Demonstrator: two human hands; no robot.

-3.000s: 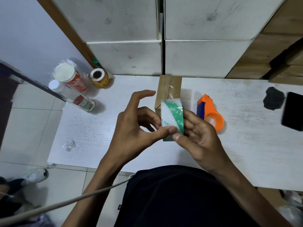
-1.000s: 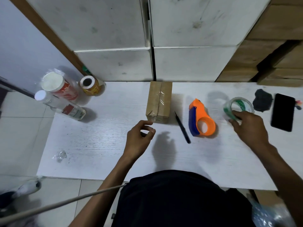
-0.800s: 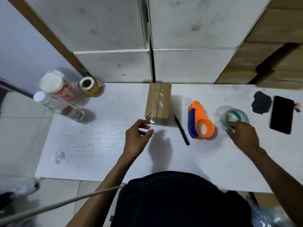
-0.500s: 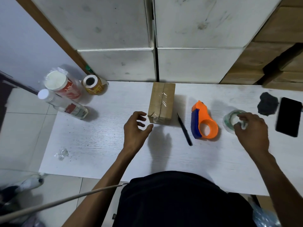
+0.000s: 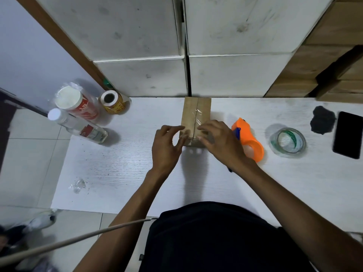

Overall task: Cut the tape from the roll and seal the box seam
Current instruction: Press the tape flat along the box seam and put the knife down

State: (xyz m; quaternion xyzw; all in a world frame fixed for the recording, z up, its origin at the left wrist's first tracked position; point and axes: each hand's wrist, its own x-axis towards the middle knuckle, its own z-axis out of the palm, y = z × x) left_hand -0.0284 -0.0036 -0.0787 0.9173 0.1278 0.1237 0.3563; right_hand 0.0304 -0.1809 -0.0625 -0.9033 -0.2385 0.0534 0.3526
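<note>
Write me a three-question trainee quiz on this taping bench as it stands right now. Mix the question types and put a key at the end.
1. True or false: the tape roll is in the right hand.
2. Which lies between the cardboard box and the tape roll: A) the phone, B) the orange tape dispenser, C) the clear bottle?
3. What are both hands touching?

Key
1. False: it lies flat on the table, untouched.
2. B.
3. The near end of the box, left hand and right hand either side of its seam.

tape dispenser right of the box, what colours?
Orange plastic tape dispenser with a blue part at its near-left side, partly hidden by the right hand; head view.
</note>
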